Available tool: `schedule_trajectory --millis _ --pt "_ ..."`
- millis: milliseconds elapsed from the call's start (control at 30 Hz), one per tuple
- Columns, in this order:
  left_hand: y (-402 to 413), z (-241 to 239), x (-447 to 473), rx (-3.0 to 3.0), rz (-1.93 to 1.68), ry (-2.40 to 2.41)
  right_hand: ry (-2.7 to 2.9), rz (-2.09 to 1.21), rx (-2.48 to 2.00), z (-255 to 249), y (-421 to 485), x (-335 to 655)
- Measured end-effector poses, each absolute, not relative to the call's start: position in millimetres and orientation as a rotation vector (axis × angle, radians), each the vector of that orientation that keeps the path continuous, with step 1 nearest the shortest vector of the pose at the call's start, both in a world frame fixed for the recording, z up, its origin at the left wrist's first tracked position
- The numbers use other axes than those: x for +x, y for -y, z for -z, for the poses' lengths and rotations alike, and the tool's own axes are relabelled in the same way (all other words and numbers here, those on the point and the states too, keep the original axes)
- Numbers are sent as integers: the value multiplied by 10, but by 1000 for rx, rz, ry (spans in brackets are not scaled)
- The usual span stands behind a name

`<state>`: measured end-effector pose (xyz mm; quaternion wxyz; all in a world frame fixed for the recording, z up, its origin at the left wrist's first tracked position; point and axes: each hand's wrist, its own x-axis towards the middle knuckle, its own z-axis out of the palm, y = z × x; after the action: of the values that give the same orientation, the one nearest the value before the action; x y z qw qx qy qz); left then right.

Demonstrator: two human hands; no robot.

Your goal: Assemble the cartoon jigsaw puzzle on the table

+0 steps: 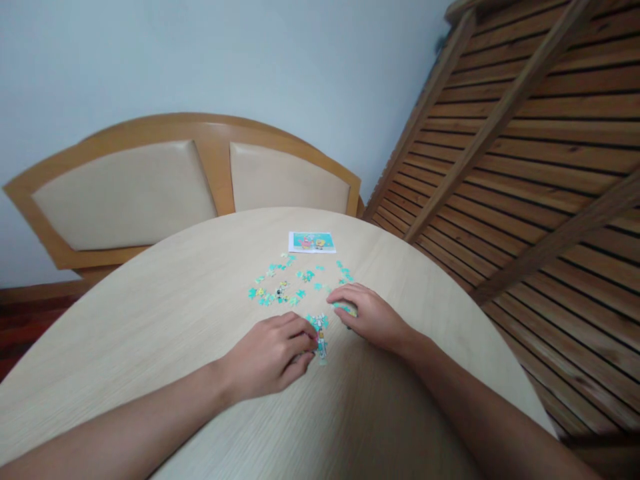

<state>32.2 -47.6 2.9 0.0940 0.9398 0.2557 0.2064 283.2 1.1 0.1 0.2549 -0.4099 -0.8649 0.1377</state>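
home | round wooden table (pixel 150 320) | cushioned bench (pixel 125 193) | jigsaw pieces (pixel 280 290)

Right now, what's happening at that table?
A person sits at a round wooden table working on a small jigsaw. The left hand rests its fingertips on a short joined strip of pieces, while the right hand covers a loose piece beside it. More turquoise pieces lie scattered beyond the hands, and a reference picture lies flat farther back.
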Motion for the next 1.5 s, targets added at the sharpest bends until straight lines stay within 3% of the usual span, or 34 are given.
schedule_trajectory --millis 200,1000,1300,1500 --pt "472 -17 323 2786 -623 -756 2308 -178 -1367 -23 18 2809" --pt "469 -25 318 2734 -575 -619 2210 -393 -1391 94 -41 2814" --pt "456 -20 315 2747 -544 -626 2075 -692 -1215 44 -8 2719" --pt "465 -20 319 2735 -560 -627 2085 -722 -1187 58 9 2699"
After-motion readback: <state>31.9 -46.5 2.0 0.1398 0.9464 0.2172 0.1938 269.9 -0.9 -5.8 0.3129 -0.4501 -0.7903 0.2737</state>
